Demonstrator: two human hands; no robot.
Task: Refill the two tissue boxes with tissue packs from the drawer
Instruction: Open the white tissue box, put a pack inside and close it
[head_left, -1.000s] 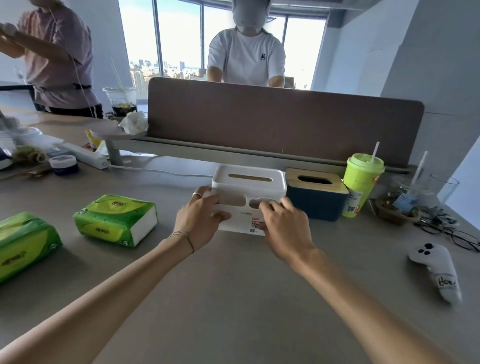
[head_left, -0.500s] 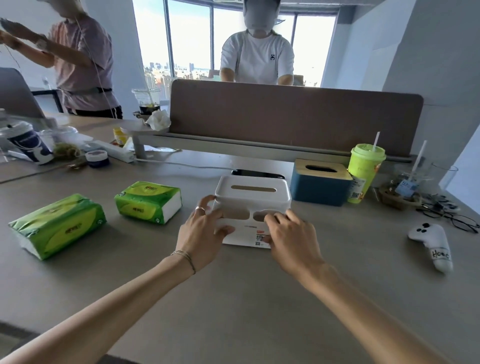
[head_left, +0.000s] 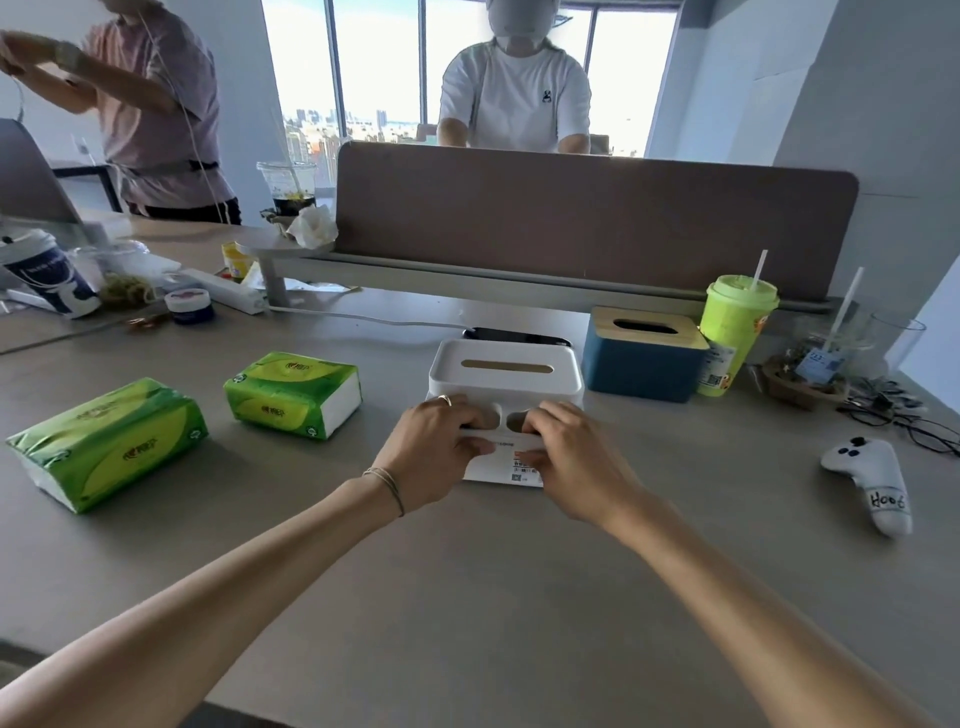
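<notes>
At mid-worktop, the white tissue box (head_left: 506, 382) sits nearer the front edge than before, apart from the blue tissue box (head_left: 641, 364). Left hand (head_left: 434, 449) and right hand (head_left: 571, 457) fingers pinch its front wall. Two green tissue packs (head_left: 293, 392) lie toward the left edge.

Tissue packs: two (head_left: 106, 441) (head_left: 293, 393). Tissue boxes: two, white (head_left: 505, 376), blue (head_left: 644, 356). Hands: two (head_left: 434, 449) (head_left: 571, 457).

Two boxes and two packs on my table.
I see the white tissue box (head_left: 506, 374) upright at centre, the blue tissue box (head_left: 644, 358) with a wooden lid just to its right, and two green tissue packs (head_left: 293, 392) (head_left: 106, 441) lying to its left.
</notes>
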